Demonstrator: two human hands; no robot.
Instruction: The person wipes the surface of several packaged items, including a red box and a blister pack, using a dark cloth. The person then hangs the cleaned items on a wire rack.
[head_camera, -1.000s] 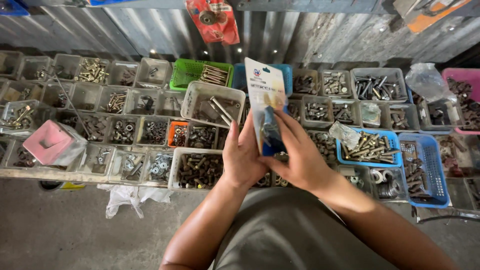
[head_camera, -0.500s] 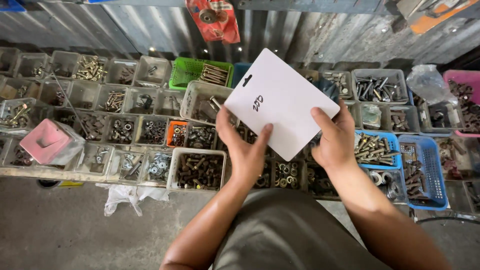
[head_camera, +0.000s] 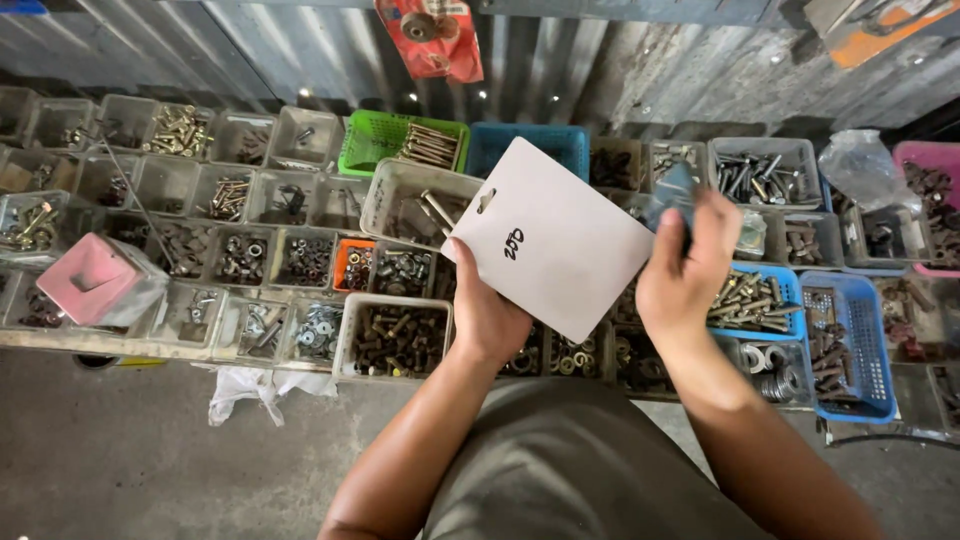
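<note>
Head view, looking down over the person's arms at a stall of hardware bins. Left hand (head_camera: 487, 318) grips a white card (head_camera: 548, 238) by its lower left edge, thumb on the face, fingers behind; the card is tilted, held above the bins and touching none of them. It has a hang slot near its top corner and some handwriting on its face.

Right hand (head_camera: 685, 270) is at the card's right edge, fingers curled and closed around something bluish and clear (head_camera: 676, 188), blurred with motion; I cannot tell what it is, nor whether the hand also touches the card.

Below the card: a pale tub of long bolts (head_camera: 408, 203) just left of it, a tub of dark nuts and bolts (head_camera: 392, 335) near the left wrist, a green basket (head_camera: 372, 145) and a blue basket (head_camera: 530, 140) behind, and blue trays (head_camera: 872, 345) with bolts and washers to the right. A pink box (head_camera: 85, 275) sits on the bins at far left. A red packet (head_camera: 430, 35) hangs on the corrugated metal wall.

Risks, as judged from this frame:
- The card is pinched at one edge only. A loose pinch could let it drop among the open bins, where it could slide between the tubs.
- The item in the right hand is small and moving fast. If it slips, it falls into mixed hardware and would be hard to find.
- A forearm swung low could knock the front tub off the shelf edge.
</note>
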